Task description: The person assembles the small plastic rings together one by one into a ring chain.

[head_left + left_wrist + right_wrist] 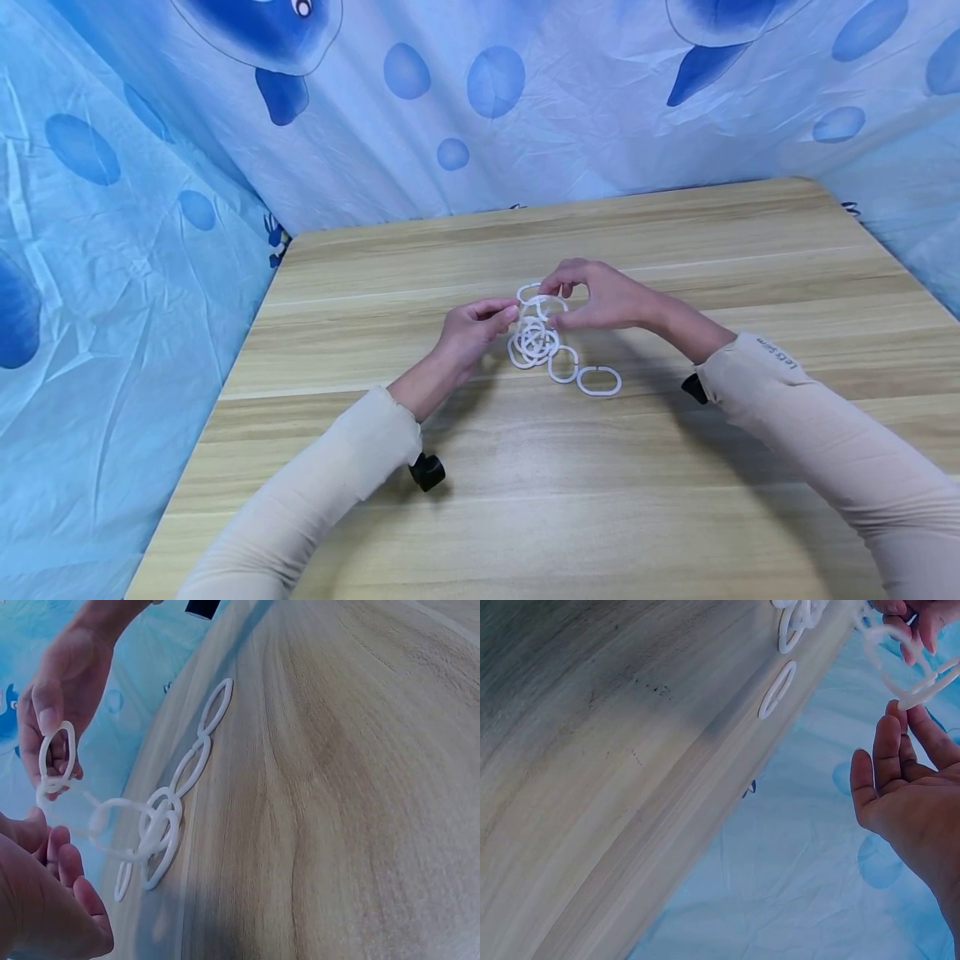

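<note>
A chain of linked white plastic rings [536, 342] lies mid-table, its tail of oval rings [598, 381] trailing right. The upper end is lifted off the wood. My left hand [512, 312] pinches one raised ring from the left. My right hand [564, 289] pinches another white ring [58, 754] between thumb and fingers, just right of it. In the left wrist view the chain [161, 825] runs away along the table, and my left hand [64, 859] sits low left. In the right wrist view a lifted ring [904, 671] hangs between both hands' fingertips [894, 720].
The wooden table [570, 508] is backed and flanked by a blue printed cloth [112, 250], close on the left and far sides. Black wrist mounts [426, 472] [693, 388] hang under both cream sleeves. One loose ring [778, 690] lies near the table's edge.
</note>
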### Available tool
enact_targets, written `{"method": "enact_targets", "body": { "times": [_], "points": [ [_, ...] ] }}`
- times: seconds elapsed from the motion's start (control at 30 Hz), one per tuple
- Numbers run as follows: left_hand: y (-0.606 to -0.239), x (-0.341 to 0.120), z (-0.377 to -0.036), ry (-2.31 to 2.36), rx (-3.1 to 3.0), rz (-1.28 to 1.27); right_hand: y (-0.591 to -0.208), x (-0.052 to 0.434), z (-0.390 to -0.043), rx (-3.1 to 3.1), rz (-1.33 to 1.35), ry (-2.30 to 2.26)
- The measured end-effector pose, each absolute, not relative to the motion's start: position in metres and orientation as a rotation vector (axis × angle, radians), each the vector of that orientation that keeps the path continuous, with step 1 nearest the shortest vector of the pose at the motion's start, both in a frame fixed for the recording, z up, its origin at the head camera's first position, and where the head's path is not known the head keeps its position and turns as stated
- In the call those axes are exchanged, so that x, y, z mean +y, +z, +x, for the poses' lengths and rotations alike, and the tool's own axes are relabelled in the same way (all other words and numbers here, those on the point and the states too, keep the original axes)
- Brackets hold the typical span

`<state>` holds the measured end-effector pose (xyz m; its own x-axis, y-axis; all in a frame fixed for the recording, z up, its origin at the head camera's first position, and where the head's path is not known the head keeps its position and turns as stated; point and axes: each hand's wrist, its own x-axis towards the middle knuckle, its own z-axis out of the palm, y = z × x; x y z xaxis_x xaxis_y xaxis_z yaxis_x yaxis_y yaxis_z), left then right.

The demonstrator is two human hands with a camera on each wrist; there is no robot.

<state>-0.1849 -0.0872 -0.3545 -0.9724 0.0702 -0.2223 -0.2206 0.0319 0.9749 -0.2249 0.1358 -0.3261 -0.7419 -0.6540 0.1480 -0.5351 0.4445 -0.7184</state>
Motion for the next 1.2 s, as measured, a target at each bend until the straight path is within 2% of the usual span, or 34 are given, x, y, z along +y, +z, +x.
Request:
{"method": "enact_targets", "body": {
  "times": [1.2],
  "points": [
    [-0.354,-0.08,-0.182,2.049,2.104,-0.031,-0.329,0.125,-0.219,2.424,-1.066,-1.179]
  ]
}}
